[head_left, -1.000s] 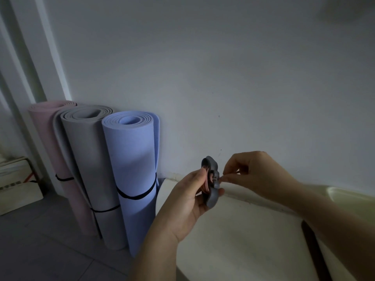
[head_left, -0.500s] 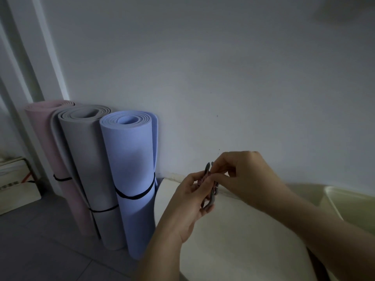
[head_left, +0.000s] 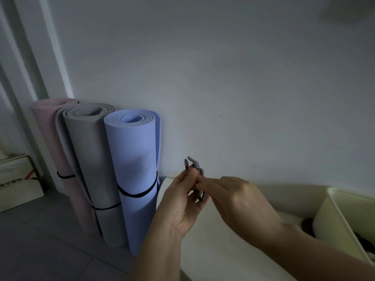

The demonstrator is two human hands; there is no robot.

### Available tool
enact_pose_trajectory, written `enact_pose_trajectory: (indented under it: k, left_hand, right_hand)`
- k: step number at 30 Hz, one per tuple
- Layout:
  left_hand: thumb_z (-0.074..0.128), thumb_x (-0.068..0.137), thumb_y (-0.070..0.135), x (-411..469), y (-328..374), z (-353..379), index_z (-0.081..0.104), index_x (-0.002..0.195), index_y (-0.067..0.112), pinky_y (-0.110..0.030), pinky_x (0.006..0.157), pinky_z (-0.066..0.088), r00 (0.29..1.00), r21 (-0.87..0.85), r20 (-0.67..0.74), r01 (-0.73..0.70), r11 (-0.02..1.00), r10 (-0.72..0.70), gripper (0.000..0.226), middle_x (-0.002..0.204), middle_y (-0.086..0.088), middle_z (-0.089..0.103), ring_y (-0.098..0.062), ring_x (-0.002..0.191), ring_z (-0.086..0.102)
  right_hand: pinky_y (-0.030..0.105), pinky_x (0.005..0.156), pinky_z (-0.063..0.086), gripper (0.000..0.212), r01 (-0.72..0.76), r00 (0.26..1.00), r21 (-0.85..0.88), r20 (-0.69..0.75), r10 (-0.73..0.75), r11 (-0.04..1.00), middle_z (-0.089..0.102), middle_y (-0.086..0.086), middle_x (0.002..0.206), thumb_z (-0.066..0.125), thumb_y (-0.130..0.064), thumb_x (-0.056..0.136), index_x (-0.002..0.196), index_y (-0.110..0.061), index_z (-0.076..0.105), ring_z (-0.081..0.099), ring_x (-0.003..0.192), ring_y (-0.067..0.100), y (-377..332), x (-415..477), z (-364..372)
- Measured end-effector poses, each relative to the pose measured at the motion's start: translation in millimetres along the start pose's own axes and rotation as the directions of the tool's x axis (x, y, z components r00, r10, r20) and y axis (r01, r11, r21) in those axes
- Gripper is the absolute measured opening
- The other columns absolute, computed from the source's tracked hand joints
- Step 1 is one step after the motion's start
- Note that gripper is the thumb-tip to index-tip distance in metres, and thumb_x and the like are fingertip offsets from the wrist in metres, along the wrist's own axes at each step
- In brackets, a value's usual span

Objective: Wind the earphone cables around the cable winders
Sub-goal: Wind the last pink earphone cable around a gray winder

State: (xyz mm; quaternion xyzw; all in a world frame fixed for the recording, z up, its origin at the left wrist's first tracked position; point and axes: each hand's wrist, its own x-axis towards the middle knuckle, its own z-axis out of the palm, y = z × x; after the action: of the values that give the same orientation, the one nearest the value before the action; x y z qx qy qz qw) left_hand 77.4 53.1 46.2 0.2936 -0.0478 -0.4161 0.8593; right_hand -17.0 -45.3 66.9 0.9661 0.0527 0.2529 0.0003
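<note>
Since a second ago the right hand (head_left: 239, 201) has closed onto the grey cable winder (head_left: 195, 163), pinching it above the worktop (head_left: 223, 250) while the left hand (head_left: 182, 201) grips it. Pink earphone cable (head_left: 189, 173) sits between its flaps, so winding looks nearly done; any loose tail is hidden.

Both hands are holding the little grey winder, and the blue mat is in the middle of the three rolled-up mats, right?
Not quite. The grey mat is in the middle; the blue mat stands at the right end and the pink mat at the left, as the head view shows. The left hand and right hand do both hold the grey cable winder.
</note>
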Motion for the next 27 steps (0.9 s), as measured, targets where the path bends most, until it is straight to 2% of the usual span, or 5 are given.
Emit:
enact_pose_trajectory:
  k: [6,10,18,23,27]
  left_hand:
    - [0.055,0.088,0.013,-2.7,1.6,3.4,0.060,0.086,0.012,-0.026,0.055,0.054,0.996,0.003,-0.015,0.092,0.996,-0.092,0.006,0.076,-0.002,0.060,-0.012,0.064,0.059]
    - [0.045,0.089,0.010,-5.0,1.7,6.1,0.054,0.075,0.011,-0.026,0.067,0.041,0.988,-0.066,0.015,0.153,0.986,-0.152,0.016,0.070,-0.001,0.053,-0.011,0.057,0.055]
    - [0.050,0.078,0.009,-1.3,2.2,6.3,0.052,0.080,0.011,-0.026,0.063,0.044,0.999,-0.113,-0.012,0.035,0.993,-0.036,0.003,0.073,-0.003,0.051,-0.014,0.064,0.050]
    - [0.042,0.097,0.013,1.1,2.0,7.8,0.056,0.093,0.005,-0.033,0.065,0.057,0.998,-0.110,-0.063,-0.012,0.994,0.005,0.017,0.086,-0.012,0.056,-0.020,0.074,0.055]
    - [0.040,0.100,0.016,0.7,3.1,8.4,0.056,0.099,0.004,-0.039,0.072,0.056,0.997,-0.024,-0.078,-0.007,1.000,0.005,0.020,0.088,-0.012,0.058,-0.021,0.077,0.058]
  right_hand:
    - [0.032,0.051,0.050,0.037,0.031,0.999,0.040,-0.025,-0.030,0.999,0.069,-0.005,0.084,0.060,0.007,0.072,0.098,-0.018,0.067,0.059,0.061,0.017,3.0,1.9,-2.6]
    - [0.032,0.048,0.045,0.029,0.088,0.996,0.008,0.025,-0.088,0.996,0.064,-0.004,0.074,0.059,0.005,0.071,0.089,-0.017,0.066,0.051,0.055,0.017,1.0,3.6,-3.8]
    - [0.030,0.051,0.046,0.022,0.162,0.987,0.076,-0.004,-0.162,0.984,0.069,-0.001,0.080,0.060,-0.002,0.084,0.099,-0.014,0.069,0.053,0.057,0.019,13.6,-1.9,-0.9]
    - [0.018,0.071,0.052,0.024,-0.019,0.982,0.357,-0.168,0.084,0.934,0.073,-0.002,0.095,0.063,-0.011,0.086,0.107,-0.012,0.072,0.067,0.082,0.006,17.5,-8.5,7.3]
    - [0.016,0.068,0.050,0.021,-0.042,0.992,0.321,-0.097,0.077,0.946,0.070,-0.001,0.086,0.059,-0.008,0.086,0.100,-0.011,0.074,0.064,0.076,0.005,24.9,-3.3,6.5]
